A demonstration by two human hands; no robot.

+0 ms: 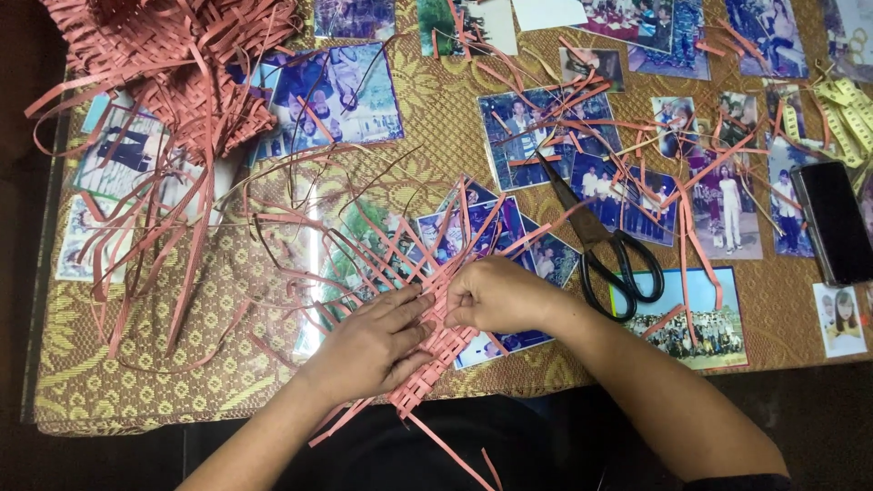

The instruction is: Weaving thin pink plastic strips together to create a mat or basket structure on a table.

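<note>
Glass-topped worktop [273,382] over gold cloth, strewn with photographs [341,91]. At near edge, woven pink strip mat [436,350] pressed flat under left hand [373,341]; right hand [496,293] pinching a strip. Black scissors [609,250] just right.

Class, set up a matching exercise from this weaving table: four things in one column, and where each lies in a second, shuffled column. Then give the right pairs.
Things:
1. black-handled scissors
2. yellow measuring tape
3. black phone
4. half-woven pink mat

Places:
A. under the left hand and right hand, at the near table edge
B. far right corner, loosely piled
C. just right of the hands, blades pointing away
D. right edge of the table, below the tape

Pairs: 1-C, 2-B, 3-D, 4-A
</note>
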